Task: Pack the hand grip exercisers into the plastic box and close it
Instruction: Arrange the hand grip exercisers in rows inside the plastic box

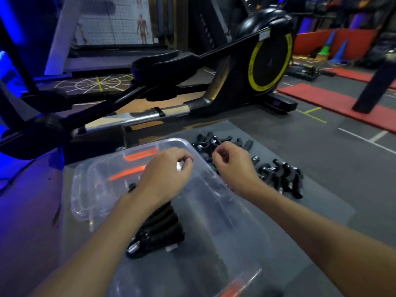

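Observation:
A clear plastic box [248, 213] with orange latches [141, 156] stands open on a grey mat in front of me. Inside it, a stack of black hand grip exercisers [162, 228] lies under my left forearm. More black exercisers [282, 176] lie in a loose pile on the mat to the right of the box, and another cluster [214, 141] lies past its far corner. My left hand [167, 176] hovers over the box with curled fingers and a small bright glint at the fingertips. My right hand [231, 163] hangs loosely curled over the box's right rim, next to the pile.
A clear lid [83, 202] lies against the box's far left side. A black and yellow elliptical trainer [267, 61] stands just beyond the grey mat [321, 211]. Red floor mats [321, 99] and a dark post [372, 86] are at the right.

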`<state>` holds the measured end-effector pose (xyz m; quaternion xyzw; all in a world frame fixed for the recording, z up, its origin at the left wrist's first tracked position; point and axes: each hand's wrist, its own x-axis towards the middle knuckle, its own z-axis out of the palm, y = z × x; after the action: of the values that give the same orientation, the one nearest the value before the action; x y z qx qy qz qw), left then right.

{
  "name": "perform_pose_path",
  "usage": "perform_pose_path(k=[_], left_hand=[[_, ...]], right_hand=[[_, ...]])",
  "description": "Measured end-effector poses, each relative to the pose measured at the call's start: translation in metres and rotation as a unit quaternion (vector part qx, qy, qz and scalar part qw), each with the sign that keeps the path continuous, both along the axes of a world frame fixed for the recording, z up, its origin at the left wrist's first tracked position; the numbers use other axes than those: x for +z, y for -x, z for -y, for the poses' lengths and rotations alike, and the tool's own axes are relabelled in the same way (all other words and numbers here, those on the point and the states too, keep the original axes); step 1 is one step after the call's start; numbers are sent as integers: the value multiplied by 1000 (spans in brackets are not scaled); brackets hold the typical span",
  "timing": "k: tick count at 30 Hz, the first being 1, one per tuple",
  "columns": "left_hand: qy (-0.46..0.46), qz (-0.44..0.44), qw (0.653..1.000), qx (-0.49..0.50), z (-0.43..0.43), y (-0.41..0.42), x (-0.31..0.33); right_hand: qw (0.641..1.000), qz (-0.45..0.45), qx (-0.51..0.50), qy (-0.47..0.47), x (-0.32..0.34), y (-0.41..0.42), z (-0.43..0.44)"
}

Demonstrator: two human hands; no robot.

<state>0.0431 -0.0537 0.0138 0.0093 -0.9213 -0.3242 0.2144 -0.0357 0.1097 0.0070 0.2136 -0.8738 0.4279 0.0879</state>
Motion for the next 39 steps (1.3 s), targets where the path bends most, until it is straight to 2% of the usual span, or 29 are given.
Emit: perform_pose_path(k=[5,11,14,16,19,25,29,32,39], left_hand=[[39,47,996,-58,-44,43,-13],[130,144,979,-60,-90,102,-28],[180,164,968,-58,-100,115,-38],[205,163,964,-51,-102,116,-42],[220,165,960,-44,-101,115,-43],[231,173,957,-26,-103,113,-40],[230,170,958,-29,-103,110,-39],[234,173,956,-29,-104,110,-39],[240,173,955,-29,-104,108,-40]], right_hand=[[989,88,-106,-55,-39,53,-75],[946,226,-150,-177,-115,108,-149],[926,220,-209,-224,-133,134,-165],[928,197,-230,-216,-138,153,-171],[934,198,-216,-205,-143,182,-174],[918,227,-137,-294,-143,232,-169],[874,263,-93,-398,-150,244,-165],[853,263,-101,-439,-149,236,-163],[840,279,-120,-449,-147,238,-154]])
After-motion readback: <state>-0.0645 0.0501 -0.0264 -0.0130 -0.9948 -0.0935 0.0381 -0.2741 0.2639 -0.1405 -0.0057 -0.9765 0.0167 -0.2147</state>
